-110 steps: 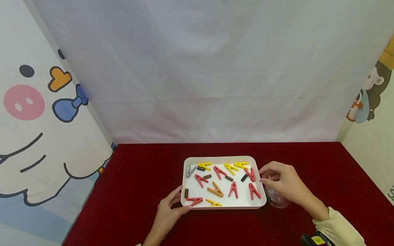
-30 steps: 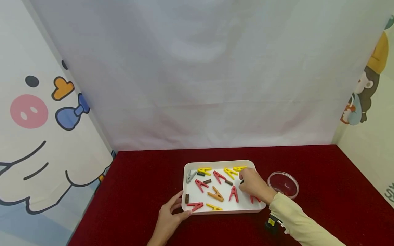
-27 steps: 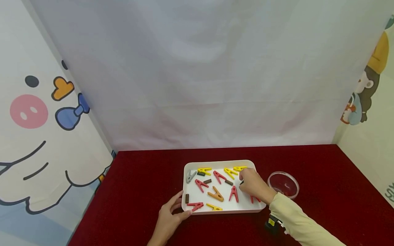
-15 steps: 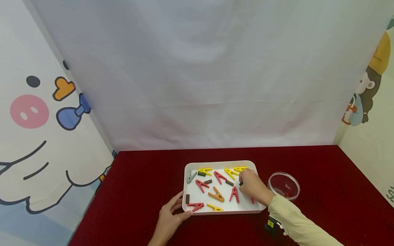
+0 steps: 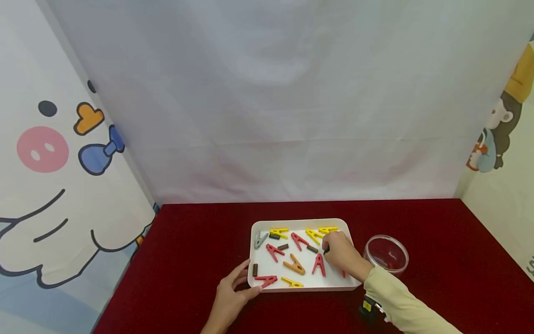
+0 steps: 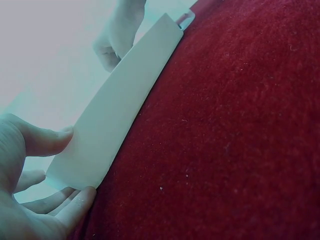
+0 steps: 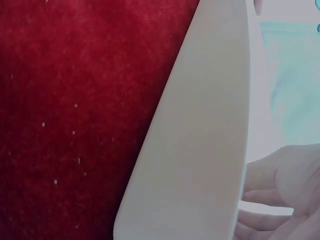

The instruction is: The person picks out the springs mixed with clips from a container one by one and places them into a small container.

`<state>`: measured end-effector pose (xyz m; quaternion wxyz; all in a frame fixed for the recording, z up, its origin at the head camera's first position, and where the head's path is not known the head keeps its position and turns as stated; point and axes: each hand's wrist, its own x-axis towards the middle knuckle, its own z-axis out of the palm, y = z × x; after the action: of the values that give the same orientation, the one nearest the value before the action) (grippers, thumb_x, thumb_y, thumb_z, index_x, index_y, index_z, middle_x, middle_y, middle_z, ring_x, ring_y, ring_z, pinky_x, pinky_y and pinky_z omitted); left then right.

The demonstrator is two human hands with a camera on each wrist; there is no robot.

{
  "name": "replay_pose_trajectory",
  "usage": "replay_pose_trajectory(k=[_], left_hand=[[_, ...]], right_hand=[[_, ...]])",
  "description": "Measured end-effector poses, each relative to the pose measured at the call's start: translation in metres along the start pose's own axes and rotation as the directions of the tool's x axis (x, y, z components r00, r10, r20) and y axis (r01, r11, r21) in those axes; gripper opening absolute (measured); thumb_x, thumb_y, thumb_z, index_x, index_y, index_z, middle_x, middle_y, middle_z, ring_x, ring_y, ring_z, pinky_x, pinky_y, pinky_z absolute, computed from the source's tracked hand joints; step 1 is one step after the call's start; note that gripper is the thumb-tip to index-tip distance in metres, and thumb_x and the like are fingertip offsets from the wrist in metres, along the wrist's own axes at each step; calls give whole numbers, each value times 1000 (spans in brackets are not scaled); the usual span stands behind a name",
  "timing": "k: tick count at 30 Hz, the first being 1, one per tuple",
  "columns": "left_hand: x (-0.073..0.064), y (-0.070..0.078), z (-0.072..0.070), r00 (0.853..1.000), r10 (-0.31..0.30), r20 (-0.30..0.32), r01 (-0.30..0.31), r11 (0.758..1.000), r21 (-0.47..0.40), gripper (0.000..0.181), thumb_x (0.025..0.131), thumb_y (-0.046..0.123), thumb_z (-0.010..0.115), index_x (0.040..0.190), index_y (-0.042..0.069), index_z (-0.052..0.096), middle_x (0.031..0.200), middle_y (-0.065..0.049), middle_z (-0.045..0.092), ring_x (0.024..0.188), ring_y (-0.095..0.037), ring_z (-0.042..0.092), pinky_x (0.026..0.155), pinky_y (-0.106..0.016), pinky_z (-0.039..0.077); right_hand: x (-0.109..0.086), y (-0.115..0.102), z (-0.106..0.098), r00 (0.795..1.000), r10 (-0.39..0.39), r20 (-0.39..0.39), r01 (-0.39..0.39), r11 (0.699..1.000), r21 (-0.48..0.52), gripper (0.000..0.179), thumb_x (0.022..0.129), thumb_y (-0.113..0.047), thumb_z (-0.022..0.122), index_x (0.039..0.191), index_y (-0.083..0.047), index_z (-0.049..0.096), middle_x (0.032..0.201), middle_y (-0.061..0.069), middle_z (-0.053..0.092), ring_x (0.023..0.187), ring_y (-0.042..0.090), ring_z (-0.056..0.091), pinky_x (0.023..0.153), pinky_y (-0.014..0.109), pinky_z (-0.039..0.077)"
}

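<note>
A shallow white tray (image 5: 333, 280) holds small A-shaped plastic clips and dark springs. My left hand (image 5: 231, 297) grips its near left corner, thumb on the front wall and fingers round the side, as the left wrist view also shows. Inside the tray's right part, my right hand (image 5: 344, 254) has its fingers curled down, with a black spring (image 5: 326, 250) showing at the fingertips. This hand hides part of the tray and most of a red clip (image 5: 344, 273). A red clip (image 5: 319, 265) and a brown spring (image 5: 312, 249) lie just left of it.
A clear round bowl (image 5: 386, 238) stands right of the tray, with a small red patch inside. An orange clip (image 5: 294, 265), a grey clip (image 5: 260, 240) and several yellow clips lie in the tray. A dark red cloth (image 5: 200, 246) covers the table; a pale curtain hangs behind.
Over the longer span, my right hand has gone from beside the bowl, right of the tray, into the tray. It has barely shifted in the last second. My left hand keeps its grip.
</note>
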<state>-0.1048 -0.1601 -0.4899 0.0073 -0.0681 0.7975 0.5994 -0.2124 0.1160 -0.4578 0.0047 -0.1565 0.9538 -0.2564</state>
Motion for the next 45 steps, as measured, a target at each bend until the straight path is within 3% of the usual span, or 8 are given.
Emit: replay_pose_trajectory(k=[8,15,28,37,45], left_hand=[[-1,2,1,1000,-18,-9,19,1000,8,75,71,11,82,138,9,49,121,-17,57,110,-29,55,77,-31,49],[-1,2,1,1000,-11,-7,11,1000,4,74,71,10,82,138,9,50,122,-17,57,110,-29,55,77,-30,49],[0,1,2,1000,2,-9,-2,1000,7,73,72,10,81,138,10,50,121,-17,57,110,-30,55,77,-32,51],[-1,1,3,1000,-15,-27,16,1000,24,73,71,10,82,137,10,51,119,-15,58,110,-30,55,77,-32,51],[0,0,3,999,-4,-33,5,1000,21,72,71,8,81,137,11,52,118,-15,58,110,-29,55,77,-32,50]], right_hand=[[-1,-2,-3,998,-37,-60,41,997,71,17,59,13,62,65,-2,65,64,3,59,62,14,47,53,26,41],[-5,-6,-12,996,-61,-71,72,984,162,14,62,11,62,67,-1,65,61,0,58,55,8,47,49,23,39],[-21,-8,-30,989,-108,-100,123,979,162,10,68,4,72,73,-4,68,76,3,63,64,12,57,55,25,47],[-29,-7,-41,983,-140,-120,162,967,195,12,69,3,73,75,-6,69,77,1,63,66,12,59,60,27,49],[-37,-9,-51,985,-126,-118,151,960,238,12,70,4,72,78,-5,70,77,0,63,68,11,59,63,27,51]])
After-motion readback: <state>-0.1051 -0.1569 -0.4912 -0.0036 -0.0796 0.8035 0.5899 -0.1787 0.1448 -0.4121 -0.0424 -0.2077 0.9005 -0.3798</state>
